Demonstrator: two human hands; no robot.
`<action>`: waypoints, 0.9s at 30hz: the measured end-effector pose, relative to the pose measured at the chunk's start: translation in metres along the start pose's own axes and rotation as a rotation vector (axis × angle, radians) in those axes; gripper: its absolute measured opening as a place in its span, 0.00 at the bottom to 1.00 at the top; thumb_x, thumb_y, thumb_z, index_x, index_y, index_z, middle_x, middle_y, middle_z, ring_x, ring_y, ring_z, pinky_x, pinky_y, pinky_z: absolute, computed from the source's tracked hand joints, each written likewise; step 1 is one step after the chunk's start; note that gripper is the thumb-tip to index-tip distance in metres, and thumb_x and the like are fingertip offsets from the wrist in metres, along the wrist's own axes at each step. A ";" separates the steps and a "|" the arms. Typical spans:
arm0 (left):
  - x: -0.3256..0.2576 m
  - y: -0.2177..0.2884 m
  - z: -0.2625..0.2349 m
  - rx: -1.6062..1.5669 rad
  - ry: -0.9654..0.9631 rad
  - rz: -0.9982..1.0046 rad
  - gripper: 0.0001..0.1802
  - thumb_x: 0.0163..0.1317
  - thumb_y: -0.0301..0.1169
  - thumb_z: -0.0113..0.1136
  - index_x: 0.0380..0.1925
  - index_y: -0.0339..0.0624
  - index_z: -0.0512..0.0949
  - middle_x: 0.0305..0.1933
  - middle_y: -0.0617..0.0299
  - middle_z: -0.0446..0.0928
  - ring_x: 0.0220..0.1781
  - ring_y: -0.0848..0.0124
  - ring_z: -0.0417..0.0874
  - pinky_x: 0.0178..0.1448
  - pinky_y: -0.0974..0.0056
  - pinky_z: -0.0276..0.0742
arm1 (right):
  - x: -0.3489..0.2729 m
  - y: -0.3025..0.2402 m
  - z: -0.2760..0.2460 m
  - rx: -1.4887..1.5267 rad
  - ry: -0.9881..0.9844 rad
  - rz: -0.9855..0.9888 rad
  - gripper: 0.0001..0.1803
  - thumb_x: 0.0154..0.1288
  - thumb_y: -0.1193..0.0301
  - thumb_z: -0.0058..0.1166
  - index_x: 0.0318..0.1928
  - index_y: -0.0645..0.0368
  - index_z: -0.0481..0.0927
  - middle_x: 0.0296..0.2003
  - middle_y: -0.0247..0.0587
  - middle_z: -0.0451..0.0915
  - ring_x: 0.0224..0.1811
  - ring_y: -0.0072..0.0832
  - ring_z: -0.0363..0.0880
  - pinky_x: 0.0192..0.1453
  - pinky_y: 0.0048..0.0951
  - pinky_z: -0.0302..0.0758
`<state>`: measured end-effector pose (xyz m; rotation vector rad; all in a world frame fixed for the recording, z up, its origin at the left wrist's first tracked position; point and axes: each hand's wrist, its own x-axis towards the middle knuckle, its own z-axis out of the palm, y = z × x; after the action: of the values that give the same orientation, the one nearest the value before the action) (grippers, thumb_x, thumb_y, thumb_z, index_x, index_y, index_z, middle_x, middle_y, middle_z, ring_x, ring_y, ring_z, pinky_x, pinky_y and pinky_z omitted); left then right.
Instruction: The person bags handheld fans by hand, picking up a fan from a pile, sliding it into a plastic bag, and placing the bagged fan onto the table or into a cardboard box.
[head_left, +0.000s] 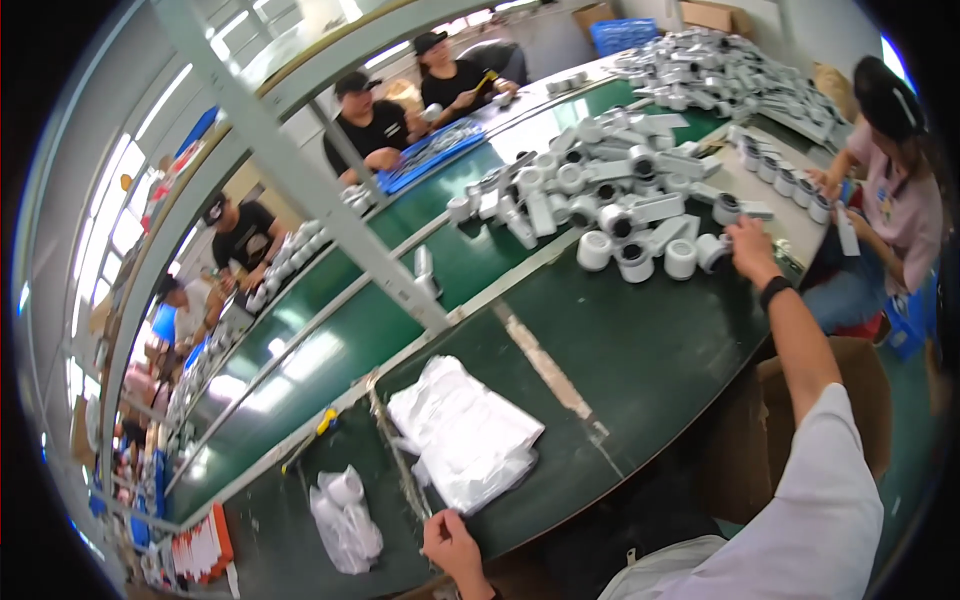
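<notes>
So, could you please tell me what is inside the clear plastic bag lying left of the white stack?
The clear plastic bag holds at least one white cylindrical part near its top; crumpled film hides anything lower. It lies on the dark green table, apart from the left hand.

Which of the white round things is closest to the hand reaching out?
The white cylinder part at the pile's near right end: the right hand touches it, while the other parts sit farther left.

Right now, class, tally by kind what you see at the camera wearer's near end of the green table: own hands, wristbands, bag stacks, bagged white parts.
Hands: 2, left hand and right hand
Black wristband: 1
Stack of plastic bags: 1
Bagged white part: 1
Total: 5
</notes>
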<state>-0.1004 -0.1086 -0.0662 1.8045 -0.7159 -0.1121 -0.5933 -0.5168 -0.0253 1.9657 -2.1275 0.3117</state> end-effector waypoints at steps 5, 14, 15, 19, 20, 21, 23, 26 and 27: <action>0.004 -0.006 -0.001 -0.068 -0.011 -0.024 0.06 0.62 0.27 0.61 0.31 0.34 0.80 0.29 0.64 0.77 0.28 0.78 0.74 0.33 0.71 0.71 | -0.008 0.020 -0.008 0.162 0.062 -0.141 0.14 0.51 0.78 0.55 0.40 0.54 0.76 0.36 0.47 0.77 0.44 0.49 0.76 0.45 0.49 0.72; 0.015 0.075 0.013 0.339 -0.191 0.595 0.15 0.49 0.31 0.71 0.38 0.40 0.81 0.38 0.52 0.79 0.42 0.52 0.78 0.49 0.55 0.75 | -0.144 -0.078 -0.102 1.557 -0.438 -0.102 0.09 0.63 0.77 0.52 0.43 0.58 0.69 0.32 0.33 0.74 0.26 0.21 0.75 0.30 0.24 0.74; 0.020 0.072 0.017 0.401 -0.206 0.639 0.13 0.49 0.31 0.71 0.36 0.41 0.81 0.36 0.54 0.79 0.40 0.54 0.78 0.47 0.56 0.75 | -0.166 -0.101 -0.113 1.637 -0.493 -0.090 0.12 0.62 0.74 0.54 0.44 0.58 0.69 0.31 0.34 0.74 0.24 0.21 0.75 0.28 0.23 0.74; 0.027 0.063 0.027 0.438 -0.262 0.617 0.06 0.51 0.29 0.68 0.29 0.43 0.82 0.33 0.58 0.79 0.37 0.56 0.78 0.41 0.56 0.74 | -0.224 -0.146 -0.113 1.739 -0.705 -0.140 0.18 0.61 0.72 0.57 0.50 0.58 0.68 0.30 0.35 0.76 0.22 0.22 0.75 0.26 0.23 0.74; 0.028 0.063 0.027 0.450 -0.249 0.609 0.06 0.51 0.29 0.68 0.29 0.43 0.82 0.33 0.58 0.79 0.37 0.56 0.78 0.41 0.56 0.74 | -0.234 -0.157 -0.111 1.763 -0.754 -0.150 0.18 0.61 0.73 0.57 0.51 0.58 0.68 0.30 0.36 0.76 0.22 0.22 0.75 0.26 0.23 0.74; 0.028 0.063 0.029 0.429 -0.254 0.612 0.05 0.52 0.29 0.68 0.29 0.43 0.82 0.33 0.58 0.79 0.37 0.56 0.77 0.41 0.56 0.74 | -0.241 -0.166 -0.109 1.803 -0.770 -0.149 0.18 0.59 0.79 0.56 0.51 0.61 0.71 0.31 0.35 0.77 0.24 0.20 0.75 0.27 0.23 0.73; 0.030 0.068 0.030 0.397 -0.267 0.619 0.04 0.54 0.28 0.66 0.30 0.42 0.82 0.32 0.57 0.79 0.36 0.55 0.77 0.40 0.57 0.74 | -0.247 -0.178 -0.099 1.774 -0.767 -0.156 0.15 0.59 0.78 0.59 0.47 0.63 0.74 0.30 0.34 0.77 0.24 0.19 0.75 0.27 0.23 0.72; 0.031 0.070 0.029 0.333 -0.268 0.581 0.04 0.56 0.27 0.65 0.30 0.40 0.81 0.33 0.56 0.79 0.37 0.54 0.78 0.41 0.56 0.74 | -0.247 -0.190 -0.078 1.767 -0.820 -0.112 0.11 0.59 0.77 0.59 0.42 0.63 0.75 0.28 0.34 0.77 0.23 0.20 0.75 0.26 0.23 0.72; 0.031 0.063 0.031 0.314 -0.245 0.618 0.04 0.58 0.30 0.63 0.31 0.43 0.80 0.33 0.59 0.78 0.37 0.57 0.77 0.40 0.56 0.73 | -0.248 -0.193 -0.074 1.761 -0.842 -0.067 0.10 0.59 0.77 0.60 0.41 0.63 0.76 0.27 0.34 0.77 0.22 0.20 0.74 0.26 0.23 0.71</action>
<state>-0.1141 -0.1620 -0.0125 1.7934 -1.5026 0.2057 -0.3808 -0.2744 -0.0307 3.3657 -2.2597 2.3253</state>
